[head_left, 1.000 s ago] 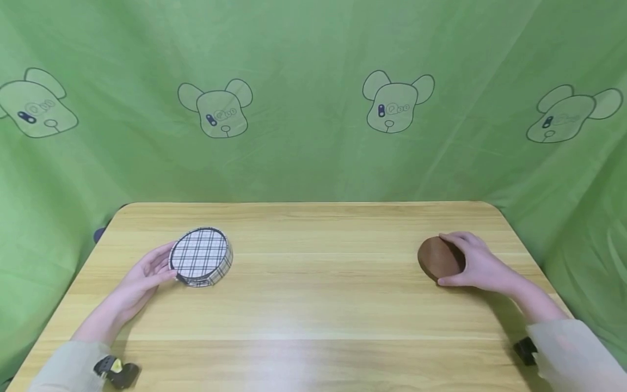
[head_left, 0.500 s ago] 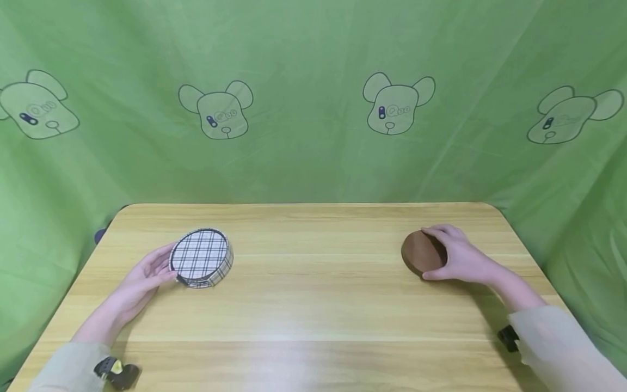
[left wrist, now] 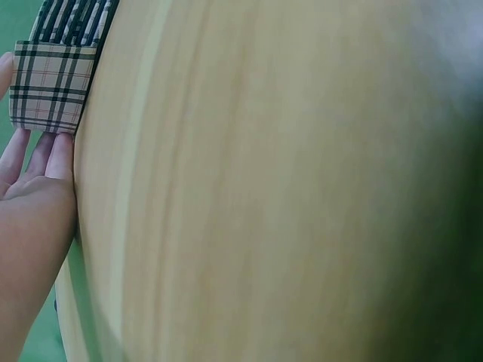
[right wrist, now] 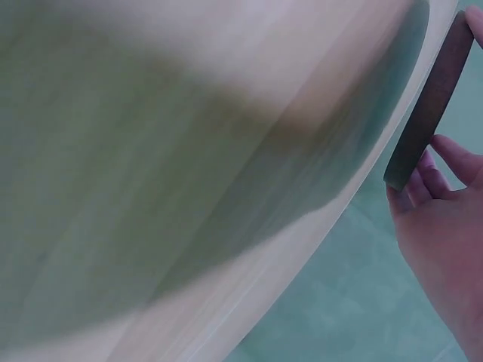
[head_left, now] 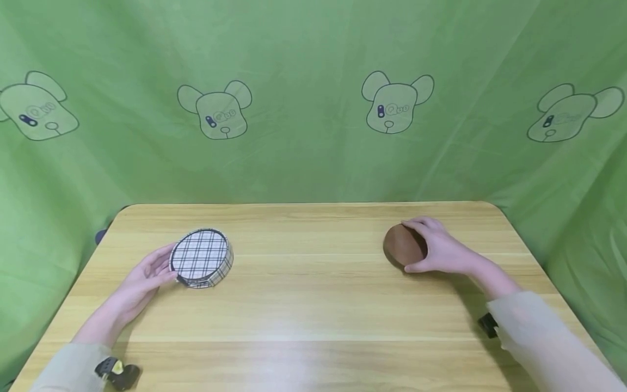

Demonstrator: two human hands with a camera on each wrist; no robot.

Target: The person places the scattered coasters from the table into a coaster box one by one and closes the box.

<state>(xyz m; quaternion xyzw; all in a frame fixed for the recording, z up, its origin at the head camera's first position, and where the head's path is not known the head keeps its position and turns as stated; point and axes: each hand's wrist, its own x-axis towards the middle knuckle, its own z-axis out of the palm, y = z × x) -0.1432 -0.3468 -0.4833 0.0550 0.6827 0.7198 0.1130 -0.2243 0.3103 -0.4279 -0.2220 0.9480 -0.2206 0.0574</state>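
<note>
At the left of the table, a round white-and-black plaid case (head_left: 201, 256) is held at its near left side by my left hand (head_left: 139, 286), thumb in front and fingers behind. Its checked side (left wrist: 53, 87) shows in the left wrist view, with my fingers against it. My right hand (head_left: 438, 247) grips a flat, round brown disc (head_left: 404, 245) by its right edge, thumb on the near side and fingers on the far side. Edge-on in the right wrist view, the disc (right wrist: 430, 102) looks thin and dark. Whether it touches the table cannot be told.
Both things are at the wood-grain table (head_left: 294, 305), with a wide stretch of its top between them. A green curtain (head_left: 303, 163) printed with bear heads hangs behind and at the sides. Small dark devices (head_left: 117, 374) sit at both wrists.
My right hand has carried the brown disc leftward and slightly toward the far edge. The left hand and the plaid case stay where they were.
</note>
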